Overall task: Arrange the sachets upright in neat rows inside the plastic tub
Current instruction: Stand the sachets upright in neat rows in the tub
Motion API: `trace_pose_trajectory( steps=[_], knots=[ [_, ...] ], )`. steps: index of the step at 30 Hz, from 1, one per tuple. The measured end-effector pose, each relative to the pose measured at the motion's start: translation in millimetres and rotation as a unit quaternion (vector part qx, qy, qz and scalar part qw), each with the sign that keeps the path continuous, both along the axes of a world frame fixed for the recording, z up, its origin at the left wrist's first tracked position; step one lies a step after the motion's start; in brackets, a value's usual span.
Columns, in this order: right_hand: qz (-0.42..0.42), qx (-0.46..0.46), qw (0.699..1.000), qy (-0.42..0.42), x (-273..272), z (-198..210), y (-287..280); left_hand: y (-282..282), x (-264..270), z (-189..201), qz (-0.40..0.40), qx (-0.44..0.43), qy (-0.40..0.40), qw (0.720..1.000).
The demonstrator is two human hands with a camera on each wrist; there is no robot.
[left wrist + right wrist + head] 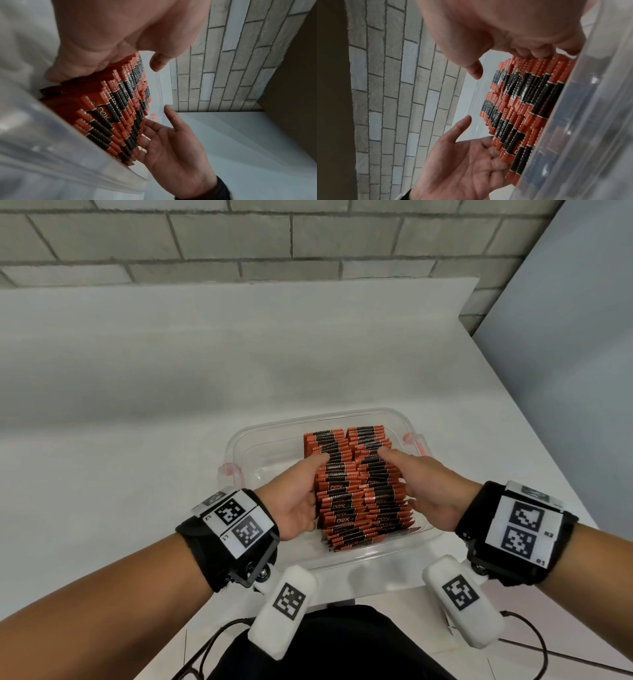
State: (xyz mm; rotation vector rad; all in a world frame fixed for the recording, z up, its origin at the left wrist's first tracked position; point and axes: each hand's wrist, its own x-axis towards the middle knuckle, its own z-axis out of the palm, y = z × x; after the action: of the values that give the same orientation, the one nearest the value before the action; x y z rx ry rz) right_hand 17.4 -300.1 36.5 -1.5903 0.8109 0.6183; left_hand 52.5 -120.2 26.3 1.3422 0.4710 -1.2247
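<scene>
Lower centre of the head view: clear plastic tub [394,417] on the white counter [137,405], holding two adjoining rows of orange-and-black sachets [356,470] standing on edge, serrated tops up. The rows fill the middle and right of the tub; a bare strip of tub floor shows on the left.

Left hand [294,498] flat against the left flank of the block, right hand [428,491] flat against the right flank. Fingers of both hands straight to relaxed, pressing rather than pinching; thumbs lie over the sachet tops. The wrist views confirm this: left fingers [77,67] and right fingers [530,52] touch the block's sides.

Judgement: step in hand is squaring the rows. To do it well, press evenly from both sides, keep palms parallel, and tap tops level with the thumbs. Uneven pressure may buckle the centre seam or tip the near sachets, which already lean slightly.
</scene>
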Motion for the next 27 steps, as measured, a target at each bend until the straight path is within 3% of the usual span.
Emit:
trace_pose_trajectory(
  steps=[13, 18, 23, 27],
  knots=[
    [-0.05, 0.007, 0.998, -0.046, 16, -16, -11, -1, 17, -1, 0.054, 0.006, -0.072, 0.996],
    [-0.041, 0.004, 0.998, -0.052, 23, -21, -8, -2, 25, -1, 0.069, -0.038, -0.054, 0.995],
    [-0.043, 0.007, 0.998, -0.055, 30, -23, -12, -5, 31, -8, 0.11, -0.01, -0.069, 0.991],
    [-0.049, 0.005, 0.997, -0.058, 30, -15, -6, -7, 32, -8, 0.103, -0.039, -0.056, 0.992]
  ],
)
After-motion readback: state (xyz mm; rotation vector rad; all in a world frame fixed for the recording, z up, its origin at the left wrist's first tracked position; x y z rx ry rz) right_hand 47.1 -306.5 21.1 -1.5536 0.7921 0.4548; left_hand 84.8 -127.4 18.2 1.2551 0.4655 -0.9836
